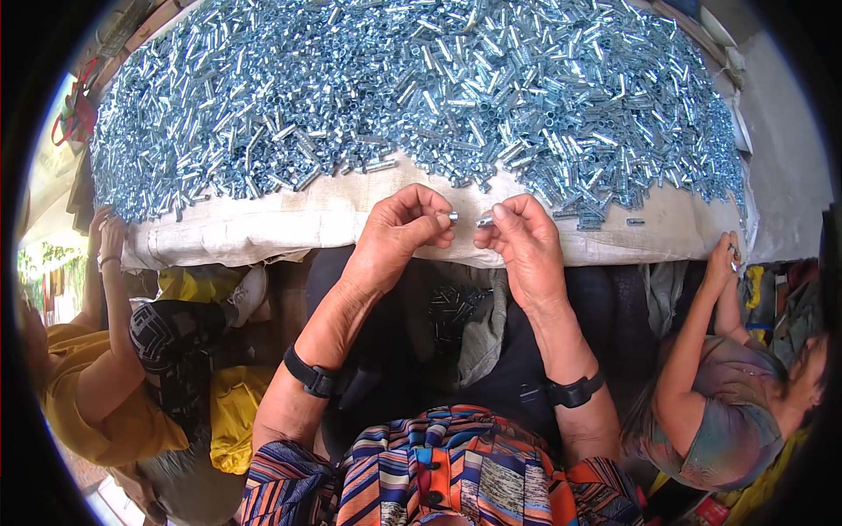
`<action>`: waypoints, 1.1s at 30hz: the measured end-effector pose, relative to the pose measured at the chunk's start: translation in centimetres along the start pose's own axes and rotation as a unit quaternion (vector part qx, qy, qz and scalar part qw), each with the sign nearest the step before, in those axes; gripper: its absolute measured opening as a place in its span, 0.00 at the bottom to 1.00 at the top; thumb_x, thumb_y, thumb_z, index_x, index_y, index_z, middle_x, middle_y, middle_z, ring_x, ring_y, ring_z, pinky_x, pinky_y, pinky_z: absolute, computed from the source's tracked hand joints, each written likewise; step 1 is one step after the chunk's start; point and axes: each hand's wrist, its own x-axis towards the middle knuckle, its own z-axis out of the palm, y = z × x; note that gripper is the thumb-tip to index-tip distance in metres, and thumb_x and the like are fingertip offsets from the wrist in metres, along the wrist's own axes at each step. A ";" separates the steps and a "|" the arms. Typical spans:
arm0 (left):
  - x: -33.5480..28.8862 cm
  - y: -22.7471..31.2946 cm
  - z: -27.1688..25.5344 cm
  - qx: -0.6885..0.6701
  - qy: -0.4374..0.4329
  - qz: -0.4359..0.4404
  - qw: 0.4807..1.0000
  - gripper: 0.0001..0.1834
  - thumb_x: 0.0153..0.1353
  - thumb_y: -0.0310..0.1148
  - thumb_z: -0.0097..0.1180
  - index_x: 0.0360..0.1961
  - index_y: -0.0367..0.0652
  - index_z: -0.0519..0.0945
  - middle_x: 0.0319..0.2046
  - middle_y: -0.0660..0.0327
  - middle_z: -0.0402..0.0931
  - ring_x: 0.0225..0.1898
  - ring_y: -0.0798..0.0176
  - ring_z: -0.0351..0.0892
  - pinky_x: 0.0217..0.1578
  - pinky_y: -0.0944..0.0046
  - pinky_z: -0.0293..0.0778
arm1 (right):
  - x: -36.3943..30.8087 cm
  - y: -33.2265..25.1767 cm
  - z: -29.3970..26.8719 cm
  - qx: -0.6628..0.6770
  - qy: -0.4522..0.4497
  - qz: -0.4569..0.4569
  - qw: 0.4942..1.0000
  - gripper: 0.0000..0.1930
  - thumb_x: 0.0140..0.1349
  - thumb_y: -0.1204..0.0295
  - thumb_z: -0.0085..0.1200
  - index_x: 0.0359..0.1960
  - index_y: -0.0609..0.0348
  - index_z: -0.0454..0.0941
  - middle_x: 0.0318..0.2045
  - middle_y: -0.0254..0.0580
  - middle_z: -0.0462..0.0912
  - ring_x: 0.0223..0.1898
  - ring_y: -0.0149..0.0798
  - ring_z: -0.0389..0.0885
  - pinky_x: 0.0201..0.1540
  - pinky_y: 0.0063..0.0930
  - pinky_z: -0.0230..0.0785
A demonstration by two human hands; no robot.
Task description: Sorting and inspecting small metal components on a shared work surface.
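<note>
My left hand [396, 235] pinches a short shiny metal piece [453, 216] between thumb and forefinger, just past the table's near edge. Facing it across a small gap, my right hand [530, 245] grips a small metal sleeve [484, 222] at its fingertips. The two pieces are apart. Beyond both hands spreads a large heap of silvery metal sleeves and short tubes [421, 96], some of them ribbed. It lies on a pale cloth [298, 215] that covers the table.
A person in a yellow shirt [114, 377] sits at the left, hands at the cloth's edge. At the right, another person in a patterned top [737, 403] also works at the edge. Below the table, between my knees, lie more dark metal pieces [456, 307] beside a grey cloth [482, 337].
</note>
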 end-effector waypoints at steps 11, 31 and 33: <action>-0.3 -0.2 0.1 0.016 -0.008 -0.009 1.000 0.05 0.59 0.23 0.56 0.37 0.37 0.76 0.29 0.64 0.77 0.29 0.72 0.77 0.35 0.71 0.74 | -0.7 1.0 1.4 0.155 -0.014 0.023 0.988 0.06 0.66 0.71 0.53 0.35 0.59 0.70 0.28 0.37 0.77 0.27 0.29 0.77 0.36 0.26 0.73; 0.5 -0.9 -0.2 0.619 0.093 0.236 0.743 0.05 0.50 0.26 0.58 0.30 0.41 0.77 0.31 0.55 0.73 0.33 0.49 0.77 0.34 0.52 0.74 | 1.8 2.6 3.3 -0.517 0.010 -0.247 0.819 0.11 0.56 0.76 0.59 0.32 0.60 0.66 0.23 0.54 0.76 0.27 0.60 0.77 0.28 0.47 0.69; 0.7 -0.3 -0.7 0.606 0.111 0.215 0.758 0.06 0.50 0.26 0.58 0.32 0.41 0.77 0.32 0.55 0.73 0.34 0.48 0.78 0.34 0.52 0.74 | 1.8 2.7 3.5 -0.534 -0.014 -0.258 0.805 0.11 0.57 0.75 0.58 0.33 0.61 0.65 0.24 0.53 0.77 0.29 0.59 0.78 0.29 0.50 0.68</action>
